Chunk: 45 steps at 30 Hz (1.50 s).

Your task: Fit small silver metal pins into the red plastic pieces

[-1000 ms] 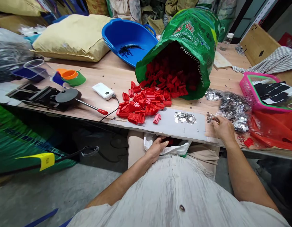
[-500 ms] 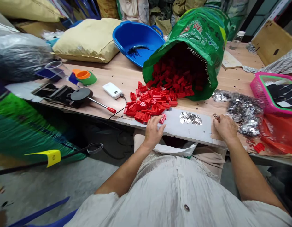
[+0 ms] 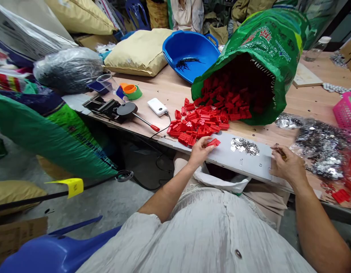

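Observation:
My left hand pinches a small red plastic piece at the near edge of a heap of red pieces. That heap spills from a tipped green sack. My right hand rests on the table's near edge with its fingers closed on a small metal part. Between my hands a little pile of shiny metal bits lies on a grey board.
A clear bag of metal parts lies at the right beside a pink basket. A blue basin, white power bank, black hand press and stacked cups stand on the wooden table. Sacks lie on the floor at the left.
My left hand rose from my lap to the red heap and closed on one red piece. My right hand stayed near the metal bits. The view swung left.

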### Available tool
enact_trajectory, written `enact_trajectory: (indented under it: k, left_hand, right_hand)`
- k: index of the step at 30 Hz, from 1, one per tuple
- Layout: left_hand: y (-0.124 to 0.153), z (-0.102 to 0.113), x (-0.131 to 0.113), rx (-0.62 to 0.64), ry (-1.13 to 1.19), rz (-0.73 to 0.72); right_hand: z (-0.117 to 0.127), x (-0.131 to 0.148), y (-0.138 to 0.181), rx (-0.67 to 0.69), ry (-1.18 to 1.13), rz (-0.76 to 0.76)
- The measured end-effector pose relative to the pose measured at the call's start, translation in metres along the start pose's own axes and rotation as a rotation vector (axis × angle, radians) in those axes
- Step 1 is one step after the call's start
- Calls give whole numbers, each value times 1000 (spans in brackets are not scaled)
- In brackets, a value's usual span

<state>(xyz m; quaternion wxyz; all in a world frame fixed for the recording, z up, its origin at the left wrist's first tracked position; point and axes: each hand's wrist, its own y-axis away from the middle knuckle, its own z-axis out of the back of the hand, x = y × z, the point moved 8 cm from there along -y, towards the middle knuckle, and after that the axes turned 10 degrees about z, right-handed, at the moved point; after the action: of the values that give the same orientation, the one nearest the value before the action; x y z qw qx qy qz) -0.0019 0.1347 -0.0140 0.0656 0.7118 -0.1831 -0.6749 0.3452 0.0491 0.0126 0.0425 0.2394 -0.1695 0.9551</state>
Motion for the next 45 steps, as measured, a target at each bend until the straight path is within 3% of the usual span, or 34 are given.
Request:
enact_trajectory:
  k: [4, 7, 13, 17, 23, 28, 34, 37, 41, 45]
  left_hand:
    - [20, -25, 10, 294, 404, 324]
    - [39, -39, 13, 433, 531, 454]
    - [58, -54, 22, 577, 563, 559]
    - [60, -57, 26, 593, 583, 559]
    - [62, -57, 29, 539, 508, 500]
    - [67, -63, 25, 598, 551, 464]
    - [68, -65, 16, 563, 582, 382]
    - [69, -66, 13, 551, 563, 337]
    - [66, -63, 14, 491, 488, 274]
    - [65, -61, 15, 420, 389, 228]
  right_hand:
    - [-13, 30, 9, 128, 115, -8]
    - [-16, 46, 13, 199, 250, -5]
    - [-12, 45, 11, 222, -156, -52]
    - [-3, 37, 10, 154, -149, -26]
    - [-28, 47, 19, 265, -26, 145]
    - [-39, 42, 21, 281, 4, 152]
    - [-40, 43, 20, 259, -12, 189]
    - [-35, 47, 20, 203, -65, 170]
    - [-30, 56, 23, 171, -293, 31]
    - [-25, 87, 24, 149, -518, 17]
